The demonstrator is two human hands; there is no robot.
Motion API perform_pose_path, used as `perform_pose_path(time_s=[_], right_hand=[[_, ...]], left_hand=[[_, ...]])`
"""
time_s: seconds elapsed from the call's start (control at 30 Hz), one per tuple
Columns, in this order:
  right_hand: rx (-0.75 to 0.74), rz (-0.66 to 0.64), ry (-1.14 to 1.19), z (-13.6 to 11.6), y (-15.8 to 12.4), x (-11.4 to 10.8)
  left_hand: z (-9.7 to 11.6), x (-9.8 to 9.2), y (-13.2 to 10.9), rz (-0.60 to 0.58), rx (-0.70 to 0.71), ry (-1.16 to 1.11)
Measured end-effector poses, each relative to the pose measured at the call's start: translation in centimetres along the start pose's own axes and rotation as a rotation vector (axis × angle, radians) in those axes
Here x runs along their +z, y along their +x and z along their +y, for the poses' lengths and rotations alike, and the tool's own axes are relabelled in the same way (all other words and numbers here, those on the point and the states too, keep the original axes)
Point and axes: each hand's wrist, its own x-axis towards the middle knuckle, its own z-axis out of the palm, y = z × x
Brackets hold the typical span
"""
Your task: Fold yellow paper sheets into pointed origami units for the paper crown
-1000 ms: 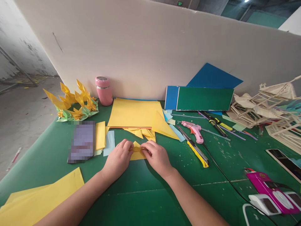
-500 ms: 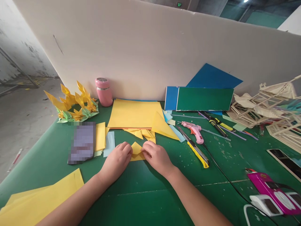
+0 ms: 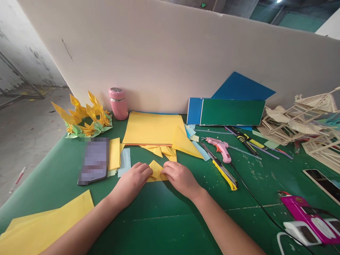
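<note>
A small folded piece of yellow paper lies on the green table between my hands, its pointed tip facing away from me. My left hand pinches its left side, fingers bent and pressed together. On the opposite side my right hand grips the right edge between thumb and fingers. The fingers hide both side edges of the paper. Just beyond it are folded yellow paper pieces and a stack of large yellow sheets.
A yellow utility knife and pink glue gun lie to the right. At left are a phone-like dark slab, a pink flask and a paper crown. A magenta power strip sits front right.
My left fingers have moved a little to the right over the paper, and the left hand lies flatter. The right hand keeps its hold. The whole view has shifted slightly.
</note>
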Motion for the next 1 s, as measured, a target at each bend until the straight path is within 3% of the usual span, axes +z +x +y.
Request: perform_pose_path(time_s=[0.3, 0.5, 1.0], right_hand=[[0.04, 0.068, 0.083, -0.4, -0.1, -0.1], [-0.036, 0.096, 0.002, -0.3, 0.0, 0.8], [-0.03, -0.022, -0.031, -0.4, -0.3, 0.4]], left_hand=[[0.3, 0.0, -0.1, -0.007, -0.015, 0.083], [0.4, 0.0, -0.1, -0.022, 0.002, 0.137], [1.7, 0.2, -0.4, -0.115, -0.032, 0.253]])
